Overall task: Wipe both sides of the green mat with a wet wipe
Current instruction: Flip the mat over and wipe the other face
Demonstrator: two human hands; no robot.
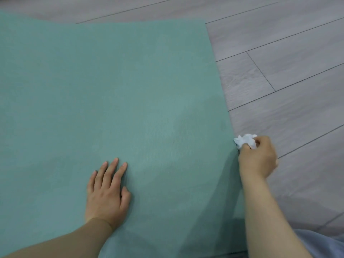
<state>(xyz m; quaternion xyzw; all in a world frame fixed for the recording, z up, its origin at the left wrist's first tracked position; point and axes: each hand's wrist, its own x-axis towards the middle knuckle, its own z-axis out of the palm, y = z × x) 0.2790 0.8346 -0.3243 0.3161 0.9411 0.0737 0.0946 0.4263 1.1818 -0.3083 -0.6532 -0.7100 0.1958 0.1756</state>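
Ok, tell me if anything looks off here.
Nothing is damaged or spilled. The mat lies on the floor, with the left hand flat on it. The right hand holds a crumpled wipe at the mat's right edge.

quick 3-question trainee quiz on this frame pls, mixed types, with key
1. True or false: the left hand lies flat, fingers straight, on the green mat.
2. Where is the wet wipe? A) spread out in the middle of the mat B) crumpled in the grip of the right hand at the mat's right edge C) under the left hand
3. Fill in: the mat lies on a grey wood-look ____.

Key: 1 true; 2 B; 3 floor
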